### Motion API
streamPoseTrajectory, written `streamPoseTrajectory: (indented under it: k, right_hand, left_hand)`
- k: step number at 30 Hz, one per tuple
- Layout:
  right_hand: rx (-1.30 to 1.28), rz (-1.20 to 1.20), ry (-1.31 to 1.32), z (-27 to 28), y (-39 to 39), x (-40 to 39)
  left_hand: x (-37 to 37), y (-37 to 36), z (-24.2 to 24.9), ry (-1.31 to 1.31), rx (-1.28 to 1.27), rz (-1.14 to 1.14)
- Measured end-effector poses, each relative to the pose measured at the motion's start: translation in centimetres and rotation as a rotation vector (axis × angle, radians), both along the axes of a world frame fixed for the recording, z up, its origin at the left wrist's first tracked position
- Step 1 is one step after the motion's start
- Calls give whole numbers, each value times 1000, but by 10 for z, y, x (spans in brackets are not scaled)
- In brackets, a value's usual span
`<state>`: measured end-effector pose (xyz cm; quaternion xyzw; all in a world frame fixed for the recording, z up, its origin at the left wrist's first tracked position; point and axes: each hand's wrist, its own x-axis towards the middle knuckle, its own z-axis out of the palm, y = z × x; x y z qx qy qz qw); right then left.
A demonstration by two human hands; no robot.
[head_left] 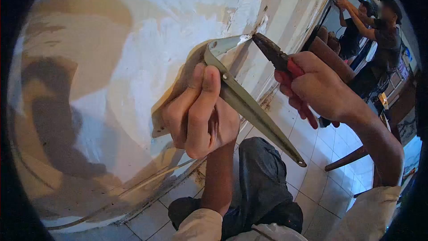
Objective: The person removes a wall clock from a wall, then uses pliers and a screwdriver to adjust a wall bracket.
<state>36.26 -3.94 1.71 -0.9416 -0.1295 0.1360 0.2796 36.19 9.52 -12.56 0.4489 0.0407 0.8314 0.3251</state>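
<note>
A pale green metal bracket (258,114) with a bent corner and small holes stands out in front of the wall. My left hand (200,111) holds it near the bend, its fingertips pressed to the metal. In my right hand (321,85) are pliers (272,51) with red handles, the fingers wrapped round the grips. The jaws' tip meets the far end of the bracket's upper arm, close to the wall surface. Whether the jaws are clamped on the metal is too small to tell.
The wall (151,31) has patchy, peeling white paint, and a thin cable (156,179) runs along its base. White floor tiles (321,187) lie below. At the upper right, two people (383,40) stand with raised arms near brown furniture (332,58).
</note>
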Motion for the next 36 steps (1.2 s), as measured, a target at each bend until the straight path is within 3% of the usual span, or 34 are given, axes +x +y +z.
streamPoseTrajectory:
  k: [3, 6, 9, 14, 18, 25, 27, 29, 32, 33, 36]
  right_hand:
    - [10, 11, -150, -5, -4, -3]
    - [26, -24, 4, -1, -3, 1]
    - [290, 29, 184, 0, -9, 3]
    - [6, 86, -188, -9, -19, 9]
    - [33, -50, -64, -3, -17, 5]
    - [479, 59, 153, -35, -70, 9]
    - [783, 96, 233, -77, -104, 9]
    - [1014, -21, 391, -112, -128, 1]
    - [1097, -107, 545, -186, -173, 5]
    - [1244, -52, 549, -205, -187, 2]
    - [1267, -176, 576, -225, -225, -10]
  left_hand:
    - [-5, 0, -4, 92, 43, -12]
    - [-3, -1, -4, 61, 42, -28]
    - [-6, -4, -1, 59, 60, -56]
    - [-6, -10, -2, 101, 18, -34]
    - [-2, -7, -8, 104, 73, 5]
    - [11, -11, -4, -11, 75, 20]
    - [16, -19, -1, -113, 34, 3]
    - [12, -19, 2, -80, -29, 48]
    - [18, -7, -11, -45, -130, 138]
    - [19, -7, -14, 4, -153, 133]
    - [19, -12, -11, 66, 44, 205]
